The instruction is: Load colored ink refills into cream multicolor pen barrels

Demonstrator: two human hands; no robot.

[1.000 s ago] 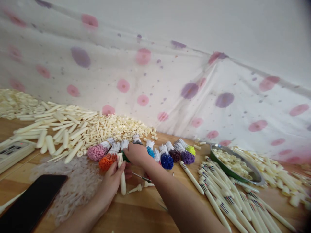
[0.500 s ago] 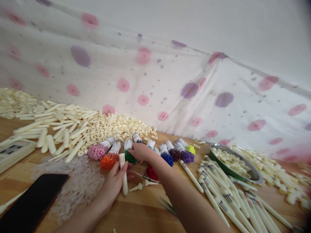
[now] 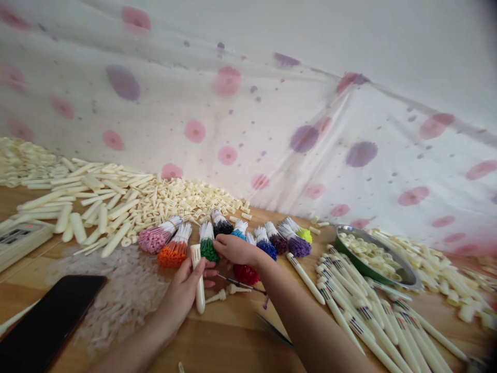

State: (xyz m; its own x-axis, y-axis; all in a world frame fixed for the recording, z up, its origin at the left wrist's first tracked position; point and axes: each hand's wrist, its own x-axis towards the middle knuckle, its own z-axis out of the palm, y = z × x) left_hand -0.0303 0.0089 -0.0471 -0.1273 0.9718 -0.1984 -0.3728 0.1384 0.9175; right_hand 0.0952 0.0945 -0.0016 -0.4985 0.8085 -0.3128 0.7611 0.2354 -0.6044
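My left hand [image 3: 181, 291] grips a cream pen barrel [image 3: 199, 280] upright-tilted on the wooden table [image 3: 229, 336]. My right hand [image 3: 236, 248] reaches over a row of refill bundles with coloured tips, its fingers pinched near the green bundle [image 3: 208, 242] and the black one [image 3: 221, 224]; what they pinch is too small to make out. A red bundle [image 3: 245, 273] lies just under that wrist. Pink [image 3: 156, 238], orange [image 3: 173, 251], blue [image 3: 265, 243] and purple [image 3: 294, 242] bundles fan out beside them.
Heaps of cream barrels and small parts [image 3: 116, 202] lie at the left. Assembled pens [image 3: 361, 305] lie at the right by a green bowl [image 3: 371, 258] of parts. A black phone [image 3: 42, 324] and a pile of clear bits [image 3: 120, 285] sit front left. Spotted cloth [image 3: 272, 129] hangs behind.
My right hand has drawn back toward me from the green bundle, uncovering the green, black and red bundles. My left hand holds the barrel in nearly the same place.
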